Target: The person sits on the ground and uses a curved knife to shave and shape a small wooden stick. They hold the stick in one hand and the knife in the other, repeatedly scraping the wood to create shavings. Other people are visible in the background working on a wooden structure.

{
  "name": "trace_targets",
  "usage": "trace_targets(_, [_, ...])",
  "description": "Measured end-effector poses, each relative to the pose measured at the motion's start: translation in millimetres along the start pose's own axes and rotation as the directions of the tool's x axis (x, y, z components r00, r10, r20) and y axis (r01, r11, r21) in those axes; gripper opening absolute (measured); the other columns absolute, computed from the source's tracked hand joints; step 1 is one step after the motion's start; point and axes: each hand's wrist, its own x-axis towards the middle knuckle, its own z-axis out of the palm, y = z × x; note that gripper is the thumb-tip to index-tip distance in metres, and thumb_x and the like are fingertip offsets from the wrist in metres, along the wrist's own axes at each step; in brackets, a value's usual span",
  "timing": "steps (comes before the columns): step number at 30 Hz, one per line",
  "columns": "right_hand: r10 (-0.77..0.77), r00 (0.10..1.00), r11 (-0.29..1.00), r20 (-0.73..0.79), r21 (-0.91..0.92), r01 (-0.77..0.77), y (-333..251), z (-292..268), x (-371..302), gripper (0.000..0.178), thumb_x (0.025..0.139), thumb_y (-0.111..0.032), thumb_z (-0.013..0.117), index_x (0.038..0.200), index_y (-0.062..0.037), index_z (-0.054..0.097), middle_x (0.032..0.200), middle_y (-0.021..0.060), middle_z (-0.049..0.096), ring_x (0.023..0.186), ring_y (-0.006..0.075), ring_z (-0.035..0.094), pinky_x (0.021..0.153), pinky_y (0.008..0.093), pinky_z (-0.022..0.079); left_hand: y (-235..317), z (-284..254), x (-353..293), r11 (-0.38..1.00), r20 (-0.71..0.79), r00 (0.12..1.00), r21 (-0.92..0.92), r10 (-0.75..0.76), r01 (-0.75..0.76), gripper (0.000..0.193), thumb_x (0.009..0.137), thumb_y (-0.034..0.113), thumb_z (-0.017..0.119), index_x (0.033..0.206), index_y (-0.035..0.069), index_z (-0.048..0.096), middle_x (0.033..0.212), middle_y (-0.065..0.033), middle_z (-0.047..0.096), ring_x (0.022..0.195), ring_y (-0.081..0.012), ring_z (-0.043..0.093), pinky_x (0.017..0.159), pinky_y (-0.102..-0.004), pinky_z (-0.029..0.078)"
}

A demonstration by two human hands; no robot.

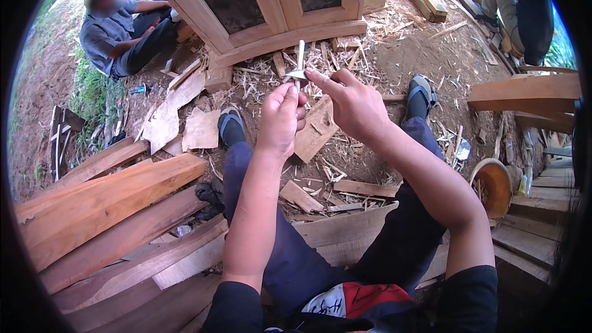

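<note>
A thin pale wooden stick stands upright in my left hand, pinched between the thumb and curled fingers. My right hand grips a knife, its short shiny blade lying across the stick just above my left thumb. The right index finger stretches along the back of the blade. Most of the knife's handle is hidden by that hand. Below the hands, a flat wooden block lies on the ground between my feet, among scattered wood shavings.
A wooden frame with dark panels stands just ahead. Thick planks lie at the left. An orange-brown bucket sits on its side at the right. One person sits far left; another is far right.
</note>
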Motion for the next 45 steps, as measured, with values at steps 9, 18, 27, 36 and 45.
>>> trace_targets(9, [-0.067, 0.997, 0.984, -0.035, 0.166, 0.072, -9, 2, 7, 0.05, 0.081, -0.005, 0.057, 0.125, -0.0294, 0.062, 0.084, 0.0079, 0.058, 0.064, 0.0284, 0.064, 0.055, 0.0389, 0.054, 10, 5, -5, 0.983, -0.082, 0.986, 0.124, 0.146, -0.136, 0.015, 0.101, 0.015, 0.043, 0.097, 0.005, 0.053, 0.08, 0.0037, 0.049, 0.053, 0.0008, 0.035, 0.042, -0.0143, 0.027])
trace_targets(18, [-0.028, 0.995, 0.945, -0.092, 0.323, 0.056, -6, 5, 12, 0.052, 0.082, 0.004, 0.052, 0.125, -0.0239, 0.063, 0.077, 0.0104, 0.056, 0.066, 0.0291, 0.059, 0.06, 0.0399, 0.049, 6, 12, -16, 0.979, -0.075, 0.985, 0.14, 0.157, -0.146, 0.016, 0.101, 0.016, 0.044, 0.096, 0.004, 0.054, 0.077, 0.0035, 0.048, 0.052, 0.0006, 0.035, 0.04, -0.0158, 0.026])
trace_targets(27, [-0.093, 0.994, 0.944, 0.06, 0.323, 0.069, -22, 2, 11, 0.042, 0.084, -0.008, 0.058, 0.122, -0.026, 0.064, 0.079, 0.0103, 0.058, 0.067, 0.0319, 0.063, 0.061, 0.043, 0.051, 5, 3, -14, 0.946, -0.198, 0.934, 0.198, 0.296, -0.258, 0.015, 0.099, 0.014, 0.047, 0.105, 0.005, 0.058, 0.074, 0.0037, 0.053, 0.049, 0.0003, 0.038, 0.041, -0.0155, 0.029])
trace_targets(36, [0.035, 0.96, 0.769, 0.276, 0.607, -0.203, -14, -1, -1, 0.043, 0.09, 0.008, 0.043, 0.131, 0.0018, 0.052, 0.124, 0.0186, 0.06, 0.114, 0.0256, 0.058, 0.093, 0.0381, 0.048, -51, 20, 23, 0.699, -0.204, 0.791, 0.624, 0.577, -0.349, 0.024, 0.093, -0.001, 0.044, 0.117, -0.003, 0.048, 0.089, -0.022, 0.061, 0.078, -0.0283, 0.063, 0.068, -0.0433, 0.046])
trace_targets(45, [0.056, 0.98, 0.929, 0.193, 0.351, -0.122, -41, 5, 17, 0.042, 0.085, 0.004, 0.052, 0.125, -0.008, 0.06, 0.108, 0.0184, 0.064, 0.098, 0.0325, 0.063, 0.084, 0.0385, 0.049, -24, -11, 11, 0.906, -0.27, 0.915, 0.382, 0.301, -0.185, 0.012, 0.097, 0.005, 0.045, 0.104, -0.001, 0.052, 0.079, -0.0064, 0.059, 0.063, -0.0117, 0.057, 0.056, -0.0303, 0.049])
